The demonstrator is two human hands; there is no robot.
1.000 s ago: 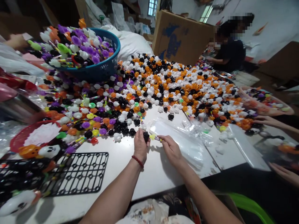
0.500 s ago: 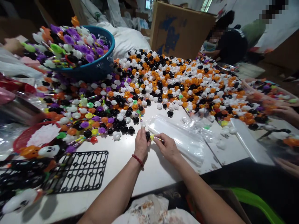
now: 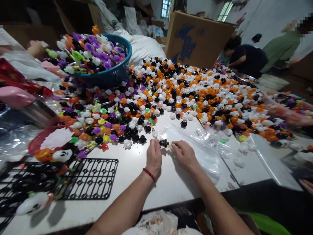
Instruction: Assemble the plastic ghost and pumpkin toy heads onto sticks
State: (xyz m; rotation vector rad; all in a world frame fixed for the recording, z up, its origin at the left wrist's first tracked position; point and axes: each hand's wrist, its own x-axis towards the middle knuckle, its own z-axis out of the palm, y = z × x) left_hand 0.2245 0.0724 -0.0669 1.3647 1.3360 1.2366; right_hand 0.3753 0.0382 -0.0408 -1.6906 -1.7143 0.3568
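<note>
A small black plastic figure (image 3: 163,143) with a pale yellow end spans the gap between my two hands above the white table (image 3: 137,186). Closed fingers of my left hand (image 3: 154,155), which wears a red bead bracelet, meet its black end. The yellow end is pinched by my right hand (image 3: 185,154), thumb and forefinger together. What lies inside my left fingers is hidden. Just beyond my hands is a stack of clear plastic bags (image 3: 204,160). A loose white piece (image 3: 155,134) lies close to my left fingertips.
A large heap of orange, white and black plastic figures (image 3: 193,88) covers the far table. A blue basket (image 3: 117,70) of toys stands behind at left. Nearer are a red basket (image 3: 34,143) with white slips and a black grid tray (image 3: 97,179). Co-workers (image 3: 251,60) are at back right.
My hands have moved slightly apart, and more of the black figure shows between them. The whole view has shifted, so things appear further right. A co-worker's hands at the right edge are mostly out of view.
</note>
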